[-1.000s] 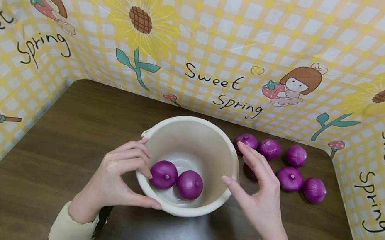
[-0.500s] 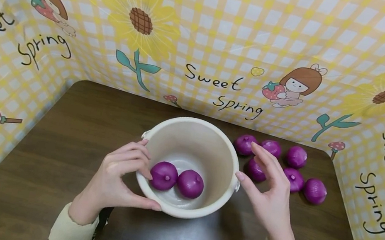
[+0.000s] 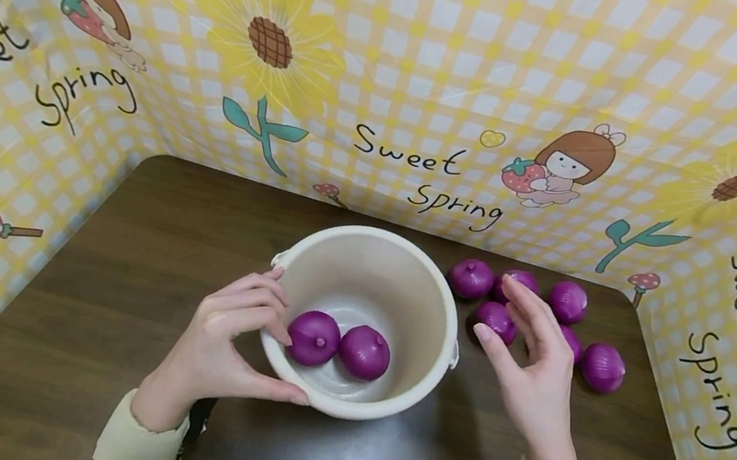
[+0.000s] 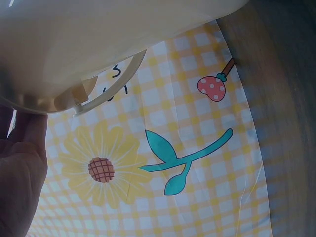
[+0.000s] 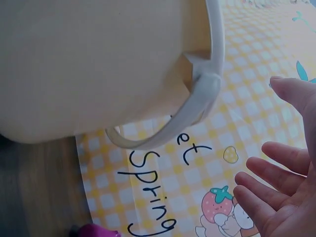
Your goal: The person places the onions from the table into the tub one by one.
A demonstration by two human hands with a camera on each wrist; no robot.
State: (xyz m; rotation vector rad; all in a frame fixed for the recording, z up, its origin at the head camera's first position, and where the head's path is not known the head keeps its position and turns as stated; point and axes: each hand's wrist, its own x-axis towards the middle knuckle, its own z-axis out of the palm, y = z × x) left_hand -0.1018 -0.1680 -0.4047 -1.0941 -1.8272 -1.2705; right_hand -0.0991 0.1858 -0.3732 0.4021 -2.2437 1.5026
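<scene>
A cream bucket (image 3: 347,408) stands on the table, with two purple onions (image 3: 313,339) lying at its bottom. My left hand (image 3: 231,341) grips its rim from the left, thumb along the front and fingers over the side. The left wrist view shows the bucket's outer wall (image 4: 123,29) and curved handle (image 4: 116,89) beside that hand. To the right of the bucket my right hand (image 3: 534,369) hovers with fingers spread, holding nothing. Its fingertips are nearest a purple onion (image 3: 495,322), and the hand partly hides others behind it. I cannot tell whether it touches any.
Several more purple onions, such as the one at the far right (image 3: 603,368), lie at the back right of the dark wooden table (image 3: 117,263). A yellow checked cloth (image 3: 409,67) with printed flowers rises behind and at both sides of the table.
My right hand has moved right, away from the bucket's rim and towards the onions on the table. The left hand keeps its hold on the rim.
</scene>
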